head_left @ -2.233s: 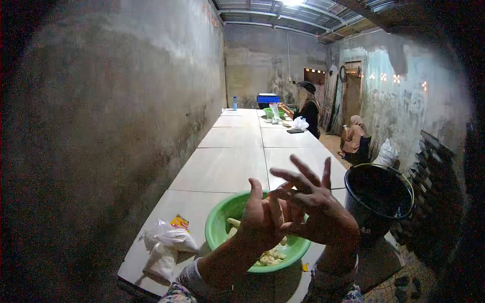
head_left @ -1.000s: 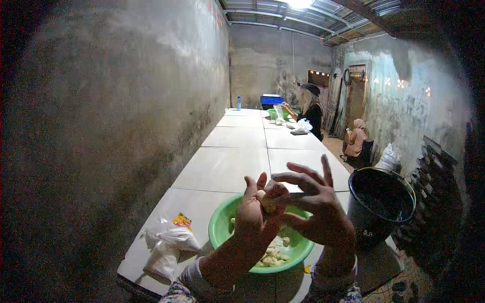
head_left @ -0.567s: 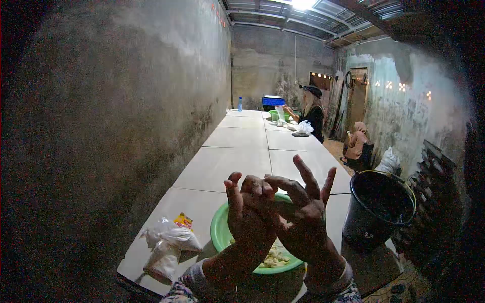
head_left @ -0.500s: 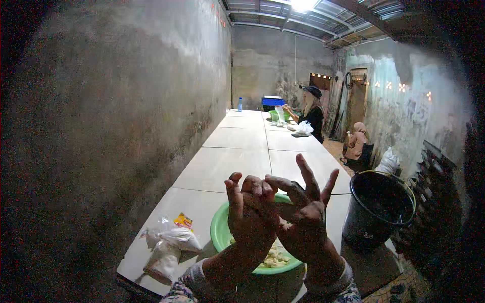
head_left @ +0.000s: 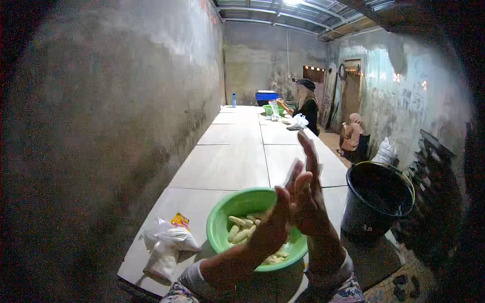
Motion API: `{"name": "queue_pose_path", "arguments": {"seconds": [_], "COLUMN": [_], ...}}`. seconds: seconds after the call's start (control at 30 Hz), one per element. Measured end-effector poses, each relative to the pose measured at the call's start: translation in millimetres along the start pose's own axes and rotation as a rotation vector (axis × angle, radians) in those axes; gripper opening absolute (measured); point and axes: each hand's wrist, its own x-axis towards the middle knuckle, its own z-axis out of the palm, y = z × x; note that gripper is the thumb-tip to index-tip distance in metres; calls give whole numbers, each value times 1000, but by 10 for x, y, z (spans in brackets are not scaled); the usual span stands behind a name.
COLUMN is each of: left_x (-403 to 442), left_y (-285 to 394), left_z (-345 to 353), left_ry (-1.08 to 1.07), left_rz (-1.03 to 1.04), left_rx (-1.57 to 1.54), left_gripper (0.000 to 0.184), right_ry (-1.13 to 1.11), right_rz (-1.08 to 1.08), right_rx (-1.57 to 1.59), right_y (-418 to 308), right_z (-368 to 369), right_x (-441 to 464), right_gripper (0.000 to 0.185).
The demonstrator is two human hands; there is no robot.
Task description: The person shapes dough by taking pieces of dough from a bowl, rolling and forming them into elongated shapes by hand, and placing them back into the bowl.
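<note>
Rolling, it seems, between your open left hand [head_left: 273, 222] and right hand [head_left: 314, 214], any held piece hidden, you are needing light, even pressure above the dough pieces [head_left: 241, 235] in the bowl [head_left: 216, 222].

Couldn't tell if anything sat between the palms of my left hand [head_left: 274, 218] and right hand [head_left: 309, 203]; fingers slightly blurred. My left forearm covered part of the green bowl [head_left: 218, 237] and its pale pieces [head_left: 241, 236]. Bottom edge cut off my sleeves [head_left: 339, 285]. Bucket [head_left: 361, 217] interior too dark, packet [head_left: 180, 221] print too small.
</note>
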Motion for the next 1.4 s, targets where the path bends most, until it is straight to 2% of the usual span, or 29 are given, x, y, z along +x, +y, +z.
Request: {"name": "queue_pose_path", "arguments": {"seconds": [0.1,0.17,0.23,0.33,0.37,0.43,0.47,0.5,0.57,0.6,0.63,0.7,0.77,0.8,0.83,0.87,0.9,0.93,1.0,1.03,1.07,1.1,1.13,1.17,1.23,1.27,1.3,1.37,1.4], "left_x": [29,157,167,91,96,164,218,257,246,196,180,214,257,284,306,267,217,180,179,177,165,144,132,185,267,249,246,269,279], "left_y": [-716,326,235,75,64,66,53,52,117,90,210,37,56,69,113,131,136,122,215,179,-89,-540,-782,-499,28,-82,-140,-177,-155], "left_z": [103,0,45,147,133,79,63,41,126,119,205,243,132,85,93,86,85,157,229,248,281,317,332,304,256,212,177,142,154], "left_ry": [1,268,177,71,56,53,122,188,263,155,216,199,214,230,290,274,257,96,182,207,203,-137,-504,-500,322,268,269,120,118], "left_rz": [-250,-121,-58,-103,-120,-97,-44,0,-63,-79,-46,-52,-38,-36,-73,-135,-198,-133,-275,-384,-381,-260,-117,-118,-708,-669,-673,-604,-569], "left_rx": [-1263,-967,-967,-1053,-1040,-955,-816,-672,-1169,-682,-666,-982,-1032,-1073,-1220,-1123,-1026,-1235,-1318,-1378,-1382,-1721,-2022,-2018,-1577,-1690,-1689,-1785,-1629], "left_gripper": [63,104,104,104,104,104,107,110,110,116,119,116,115,113,113,112,111,117,105,101,101,97,93,93,78,65,65,43,39], "right_ry": [-248,-403,-378,-188,-188,-213,-282,-189,-147,-114,-117,-2,-216,-209,-84,-82,-61,-41,278,277,227,174,164,153,177,136,95,68,-60], "right_rz": [-8,-15,95,348,347,147,153,8,95,171,171,305,151,143,-35,-29,69,164,-457,-476,-170,138,165,192,188,207,226,237,257], "right_rx": [398,677,718,896,891,590,374,707,757,792,788,744,473,578,536,544,556,562,39,-241,-281,-311,-319,-323,-111,-94,-80,-77,33], "right_y": [-189,-337,-323,-62,-53,-37,-245,-261,-14,79,107,130,-106,-199,-217,-191,-117,-10,610,531,508,500,569,660,809,749,644,567,564], "right_z": [103,148,174,254,258,307,265,357,428,411,371,296,291,332,355,362,353,336,445,236,199,185,172,145,52,-30,-146,-301,-381], "right_x": [-75,-118,-133,33,20,-30,-63,-128,-85,-40,8,98,-38,-110,-119,-93,-30,19,30,80,129,165,184,199,256,258,254,245,244], "right_gripper": [91,107,112,105,105,102,100,88,85,83,83,104,104,103,74,74,86,100,77,75,67,60,57,55,55,59,64,64,62]}}
